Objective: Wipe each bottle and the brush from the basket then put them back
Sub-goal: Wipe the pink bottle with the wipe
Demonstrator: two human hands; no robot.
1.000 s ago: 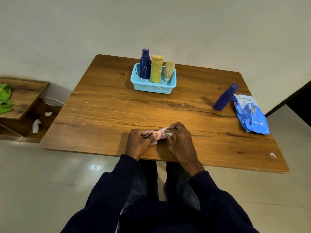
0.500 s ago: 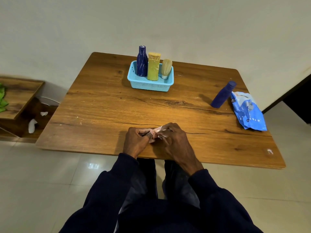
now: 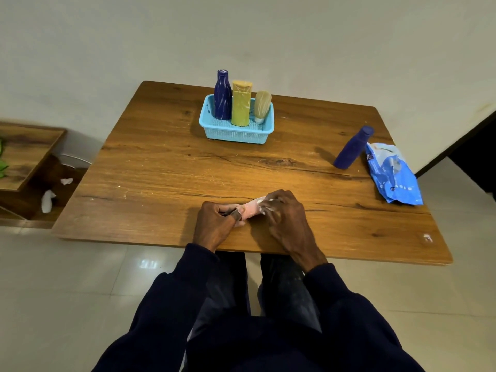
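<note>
A: Item in hand?

B: One pink bottle (image 3: 252, 209), lying crosswise over the near edge of the table (image 3: 161, 162). The left hand (image 3: 214, 224) grips one end with curled fingers. The right hand (image 3: 287, 221) curls over the other end and pinches a white wipe (image 3: 265, 204) against it. The step in hand appears to be the wiping of this bottle.

A: Items in the basket (image 3: 236, 134)?

B: Three, all upright: one dark blue bottle (image 3: 222, 96), one yellow bottle (image 3: 241, 106) and one brush (image 3: 262, 106). The basket stands at the far side of the table.

A: Items out of the basket?

B: Two: the pink bottle, and one blue bottle (image 3: 353, 147) that stands at the right, just beside a blue packet (image 3: 394, 175).

A: Totals?

B: Bottles, four. Brush, one. Basket, one. Packet, one. Wipe, one in view.

A: Progress?

B: Likely partway. Two bottles have yet to go back in the basket. Whether the three items inside, or the blue bottle, are already wiped cannot be told from the view.
</note>
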